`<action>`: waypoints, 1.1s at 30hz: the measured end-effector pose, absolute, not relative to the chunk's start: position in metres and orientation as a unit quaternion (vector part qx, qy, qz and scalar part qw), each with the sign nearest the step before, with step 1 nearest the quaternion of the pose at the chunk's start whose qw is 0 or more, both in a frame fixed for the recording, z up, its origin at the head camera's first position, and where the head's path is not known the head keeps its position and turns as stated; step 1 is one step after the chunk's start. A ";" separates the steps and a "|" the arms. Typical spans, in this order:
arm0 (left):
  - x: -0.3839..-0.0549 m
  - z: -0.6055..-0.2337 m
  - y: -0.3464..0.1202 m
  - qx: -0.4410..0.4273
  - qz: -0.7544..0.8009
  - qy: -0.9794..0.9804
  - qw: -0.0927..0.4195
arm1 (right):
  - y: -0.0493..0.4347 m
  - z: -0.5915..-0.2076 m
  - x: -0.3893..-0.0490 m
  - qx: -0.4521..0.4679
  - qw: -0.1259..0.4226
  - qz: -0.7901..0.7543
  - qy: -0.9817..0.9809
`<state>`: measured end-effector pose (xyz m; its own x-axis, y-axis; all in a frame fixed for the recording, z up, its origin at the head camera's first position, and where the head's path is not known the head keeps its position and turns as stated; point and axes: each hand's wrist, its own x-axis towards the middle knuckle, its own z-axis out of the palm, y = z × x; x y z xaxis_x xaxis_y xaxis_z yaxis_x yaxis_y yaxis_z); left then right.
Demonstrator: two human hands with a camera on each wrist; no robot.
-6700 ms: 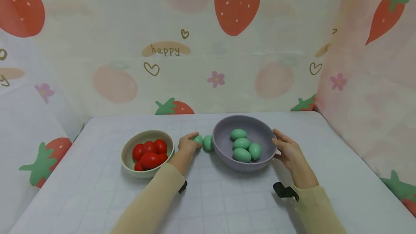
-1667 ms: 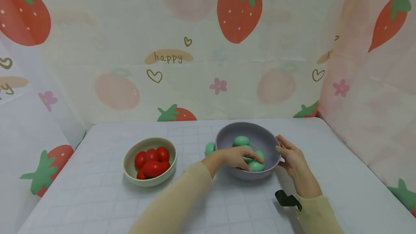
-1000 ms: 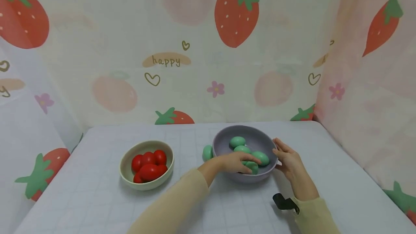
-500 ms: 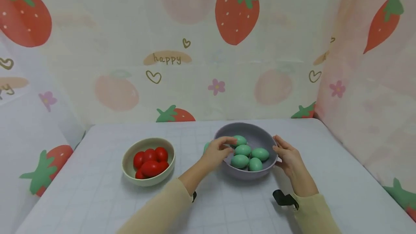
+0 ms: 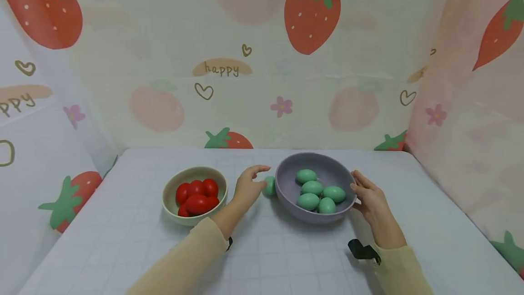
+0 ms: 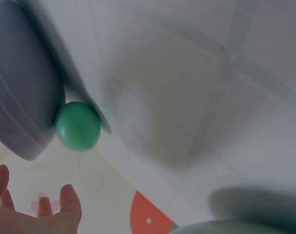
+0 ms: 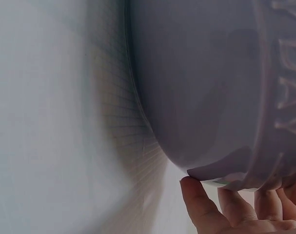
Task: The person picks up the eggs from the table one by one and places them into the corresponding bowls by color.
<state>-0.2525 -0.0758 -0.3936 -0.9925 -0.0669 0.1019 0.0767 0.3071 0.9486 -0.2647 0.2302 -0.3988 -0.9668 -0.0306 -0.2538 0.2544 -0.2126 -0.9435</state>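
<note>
My left hand [image 5: 247, 188] reaches over the table between two bowls, its fingers and thumb spread with nothing between them. Just beyond its fingertips is a green egg [image 5: 269, 186], lying against the outer wall of a purple bowl [image 5: 292, 204]. The left wrist view shows that egg [image 6: 78, 126] beside the bowl, with the fingers of the left hand [image 6: 40, 212] lower down. Several more green eggs [image 5: 313, 188] lie inside the purple bowl. My right hand [image 5: 373, 199] holds the bowl at its right side; in the right wrist view, its fingers [image 7: 201, 204] touch the outer wall.
A cream bowl [image 5: 171, 212] with several red eggs [image 5: 198, 204] stands to the left, close to my left forearm. The white table [image 5: 278, 258] ends at the back against a strawberry-print cloth [image 5: 282, 81].
The left hand carried one loose green egg into the purple bowl and moved among the eggs there. It then drew back left, fingers empty. The right hand stayed on the bowl.
</note>
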 end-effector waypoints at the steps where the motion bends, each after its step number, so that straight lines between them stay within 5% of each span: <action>1: -0.254 -0.395 -0.076 0.003 -0.589 -0.807 0.052 | 0.231 -0.399 -0.264 0.091 0.092 -0.774 0.620; 17: -0.276 -0.408 -0.067 0.076 -0.607 -0.789 -0.052 | 0.233 -0.403 -0.263 0.112 0.083 -0.776 0.615; 33: -0.289 -0.413 -0.064 0.087 -0.596 -0.795 -0.077 | 0.232 -0.401 -0.264 0.105 0.087 -0.777 0.615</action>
